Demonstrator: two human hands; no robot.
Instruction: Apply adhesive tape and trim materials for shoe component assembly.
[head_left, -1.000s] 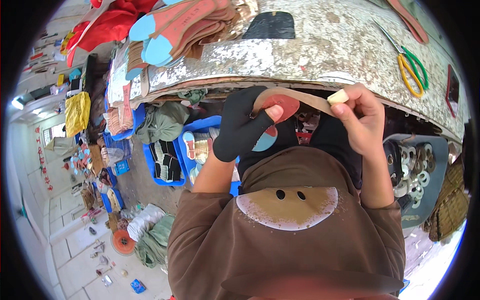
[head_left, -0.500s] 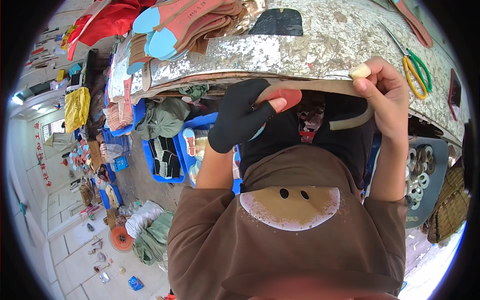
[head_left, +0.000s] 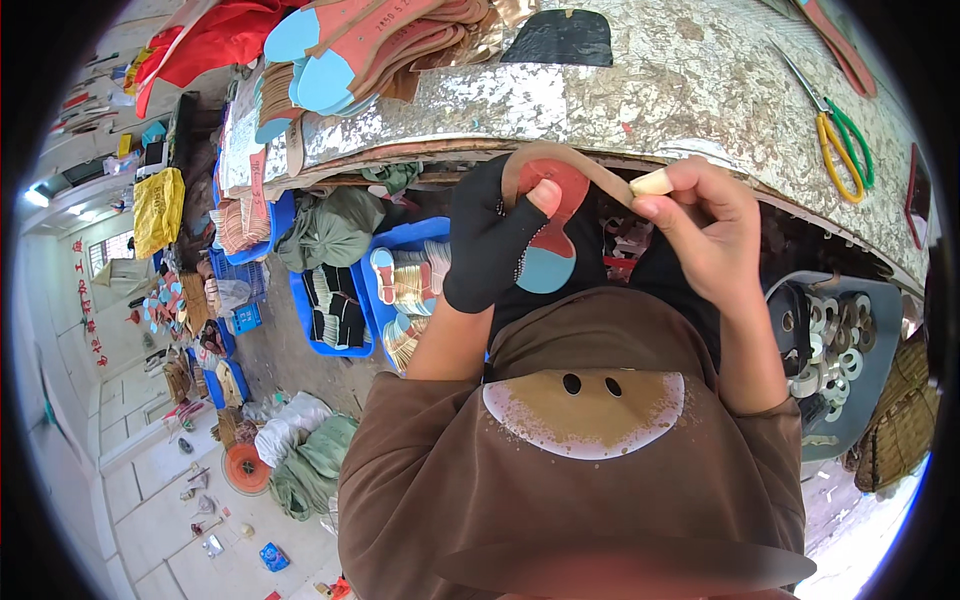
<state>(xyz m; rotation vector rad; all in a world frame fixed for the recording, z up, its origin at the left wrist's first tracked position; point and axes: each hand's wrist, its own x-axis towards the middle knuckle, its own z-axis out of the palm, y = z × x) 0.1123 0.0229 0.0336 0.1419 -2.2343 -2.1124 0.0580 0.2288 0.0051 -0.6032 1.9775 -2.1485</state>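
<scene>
My left hand (head_left: 478, 240), in a black glove that leaves the thumb tip bare, grips a shoe insole (head_left: 568, 205). The insole is red at its upper end and light blue at its lower end. Around the red rounded end runs a thin tan strip (head_left: 597, 172), lying along its edge. My right hand (head_left: 705, 220) pinches the strip between thumb and index finger, right of the insole. A pale finger cot covers that index fingertip. Part of the insole's left side is hidden behind my left hand. Both hands are in front of the worktable's near edge.
Stacked red and blue insoles (head_left: 370, 55) lie on the worn worktable (head_left: 470, 115). A black patch (head_left: 558, 38) and green-and-yellow-handled scissors (head_left: 838, 150) are also there. Below stand blue bins (head_left: 340, 350) of insoles, and a grey tub (head_left: 868, 400) of strip rolls at right.
My right hand has moved left and slightly down, toward my left hand. The insole has turned to show its face, and the strip now curves round its red end.
</scene>
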